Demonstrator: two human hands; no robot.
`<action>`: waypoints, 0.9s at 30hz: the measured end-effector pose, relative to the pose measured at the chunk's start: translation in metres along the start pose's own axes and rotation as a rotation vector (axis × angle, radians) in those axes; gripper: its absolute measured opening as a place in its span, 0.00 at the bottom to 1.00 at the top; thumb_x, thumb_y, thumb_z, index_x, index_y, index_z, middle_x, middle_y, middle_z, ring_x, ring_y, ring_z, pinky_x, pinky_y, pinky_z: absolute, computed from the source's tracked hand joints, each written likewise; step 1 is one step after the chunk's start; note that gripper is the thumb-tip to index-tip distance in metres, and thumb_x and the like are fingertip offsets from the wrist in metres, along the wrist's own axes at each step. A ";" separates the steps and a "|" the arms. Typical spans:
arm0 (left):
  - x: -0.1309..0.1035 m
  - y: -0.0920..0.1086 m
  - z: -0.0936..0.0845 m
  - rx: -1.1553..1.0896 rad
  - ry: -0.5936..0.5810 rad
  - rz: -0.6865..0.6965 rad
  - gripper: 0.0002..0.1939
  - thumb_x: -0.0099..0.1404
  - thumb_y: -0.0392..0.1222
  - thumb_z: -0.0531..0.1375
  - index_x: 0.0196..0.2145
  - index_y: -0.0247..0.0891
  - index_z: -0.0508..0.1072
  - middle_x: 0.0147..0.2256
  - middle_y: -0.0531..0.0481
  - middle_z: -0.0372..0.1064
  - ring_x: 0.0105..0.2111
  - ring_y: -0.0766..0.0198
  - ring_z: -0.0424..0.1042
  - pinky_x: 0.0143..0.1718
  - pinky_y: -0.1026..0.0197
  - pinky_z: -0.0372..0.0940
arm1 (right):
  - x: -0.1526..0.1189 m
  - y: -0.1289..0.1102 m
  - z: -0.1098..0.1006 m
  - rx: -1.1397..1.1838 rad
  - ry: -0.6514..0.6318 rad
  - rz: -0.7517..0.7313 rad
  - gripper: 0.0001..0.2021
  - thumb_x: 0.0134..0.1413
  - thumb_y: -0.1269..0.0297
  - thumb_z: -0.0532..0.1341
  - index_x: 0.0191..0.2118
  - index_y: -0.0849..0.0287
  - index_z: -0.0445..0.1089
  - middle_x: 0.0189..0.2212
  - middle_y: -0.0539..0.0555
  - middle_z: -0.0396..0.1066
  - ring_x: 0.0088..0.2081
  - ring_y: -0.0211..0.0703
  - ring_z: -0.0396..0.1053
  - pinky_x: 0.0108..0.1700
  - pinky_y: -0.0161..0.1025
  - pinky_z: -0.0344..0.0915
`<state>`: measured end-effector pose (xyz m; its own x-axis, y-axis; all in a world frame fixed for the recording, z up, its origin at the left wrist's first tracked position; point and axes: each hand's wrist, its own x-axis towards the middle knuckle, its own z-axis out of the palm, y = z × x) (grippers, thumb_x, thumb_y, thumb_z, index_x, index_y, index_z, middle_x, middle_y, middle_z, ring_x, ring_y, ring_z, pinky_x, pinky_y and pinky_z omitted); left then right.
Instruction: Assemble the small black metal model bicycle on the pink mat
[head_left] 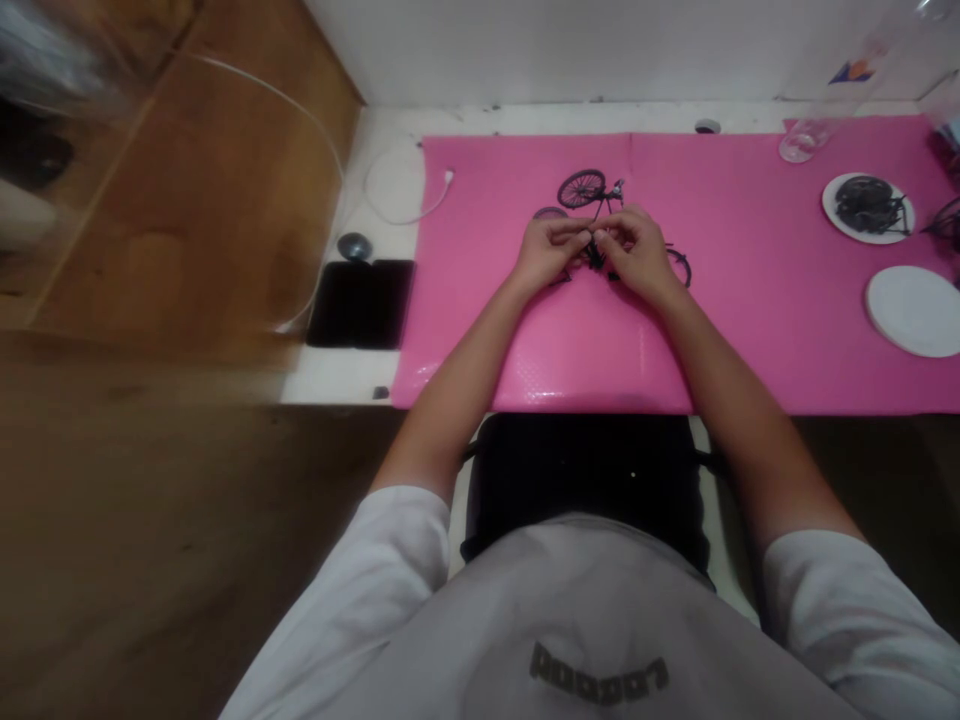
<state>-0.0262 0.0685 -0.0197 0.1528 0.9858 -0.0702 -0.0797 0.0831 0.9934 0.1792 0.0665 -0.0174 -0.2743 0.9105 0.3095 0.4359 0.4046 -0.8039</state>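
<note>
My left hand (551, 250) and my right hand (637, 250) meet over the pink mat, fingertips pinched together. Between them is a small black model bicycle part (595, 252), largely covered by the fingers; its exact kind cannot be made out. Just beyond the hands lies a miniature bicycle piece with a spoked black wheel (581, 188). A second wheel (550, 213) shows partly behind my left hand. To the right of my right hand, a curved black wheel piece (679, 267) rests on the mat.
On the right stand a white plate (831, 212) heaped with black parts and another white plate (915, 310). A clear plastic bottle (799, 145) lies behind them. At left are a black flat case (361, 305), a small dark round bowl (354, 247) and a white cable (409, 220).
</note>
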 end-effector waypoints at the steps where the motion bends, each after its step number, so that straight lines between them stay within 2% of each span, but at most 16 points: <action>1: 0.000 0.000 0.000 0.000 -0.002 -0.004 0.22 0.69 0.40 0.80 0.59 0.40 0.88 0.40 0.43 0.91 0.40 0.59 0.90 0.44 0.59 0.84 | 0.000 0.001 0.001 -0.004 0.006 -0.002 0.38 0.66 0.11 0.54 0.52 0.36 0.81 0.38 0.57 0.77 0.55 0.59 0.69 0.65 0.70 0.70; 4: 0.001 -0.002 -0.002 -0.001 -0.015 -0.009 0.24 0.69 0.42 0.80 0.61 0.42 0.87 0.41 0.45 0.91 0.42 0.59 0.90 0.45 0.60 0.84 | 0.002 0.006 0.003 -0.028 0.053 -0.009 0.35 0.68 0.14 0.57 0.52 0.39 0.82 0.40 0.57 0.77 0.52 0.59 0.73 0.60 0.68 0.75; 8: 0.000 -0.002 -0.003 0.007 -0.029 0.006 0.27 0.69 0.45 0.81 0.63 0.42 0.87 0.40 0.46 0.91 0.39 0.59 0.90 0.42 0.61 0.84 | 0.002 0.011 0.005 -0.038 0.109 -0.028 0.31 0.69 0.19 0.62 0.50 0.41 0.83 0.44 0.57 0.77 0.47 0.58 0.76 0.55 0.67 0.79; 14: -0.005 0.006 0.000 -0.022 -0.042 0.008 0.37 0.65 0.50 0.84 0.69 0.44 0.84 0.40 0.45 0.92 0.39 0.58 0.90 0.40 0.60 0.86 | 0.001 0.007 0.003 -0.026 0.049 -0.001 0.31 0.70 0.18 0.61 0.51 0.38 0.81 0.42 0.57 0.79 0.52 0.58 0.73 0.61 0.70 0.74; 17: -0.006 0.007 0.000 -0.010 -0.045 0.013 0.33 0.66 0.51 0.83 0.65 0.42 0.86 0.43 0.43 0.92 0.42 0.57 0.91 0.43 0.60 0.86 | 0.000 0.002 0.002 -0.013 -0.001 -0.004 0.32 0.71 0.17 0.58 0.53 0.37 0.81 0.41 0.58 0.79 0.56 0.60 0.71 0.64 0.72 0.71; 19: -0.005 0.006 -0.001 -0.001 -0.043 0.024 0.29 0.66 0.50 0.83 0.61 0.39 0.88 0.45 0.41 0.92 0.45 0.56 0.91 0.45 0.61 0.86 | 0.000 0.001 0.002 -0.015 0.010 -0.011 0.33 0.70 0.16 0.57 0.53 0.37 0.81 0.41 0.58 0.79 0.56 0.61 0.71 0.63 0.72 0.71; 22: -0.003 0.002 -0.003 0.000 -0.048 0.051 0.24 0.68 0.50 0.82 0.56 0.37 0.89 0.46 0.39 0.92 0.46 0.55 0.92 0.46 0.61 0.85 | 0.000 0.001 0.003 -0.030 0.060 -0.014 0.33 0.69 0.16 0.59 0.52 0.38 0.81 0.41 0.58 0.80 0.56 0.60 0.73 0.61 0.69 0.75; 27: 0.004 -0.004 -0.004 -0.011 -0.035 0.062 0.27 0.65 0.56 0.84 0.55 0.39 0.90 0.44 0.42 0.92 0.43 0.57 0.91 0.43 0.62 0.85 | -0.001 -0.001 0.004 -0.057 0.190 -0.067 0.32 0.69 0.18 0.63 0.49 0.42 0.81 0.46 0.59 0.81 0.54 0.60 0.76 0.58 0.66 0.79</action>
<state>-0.0294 0.0723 -0.0243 0.1818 0.9833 -0.0054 -0.1006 0.0241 0.9946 0.1753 0.0643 -0.0190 -0.1403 0.8789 0.4559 0.4717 0.4642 -0.7497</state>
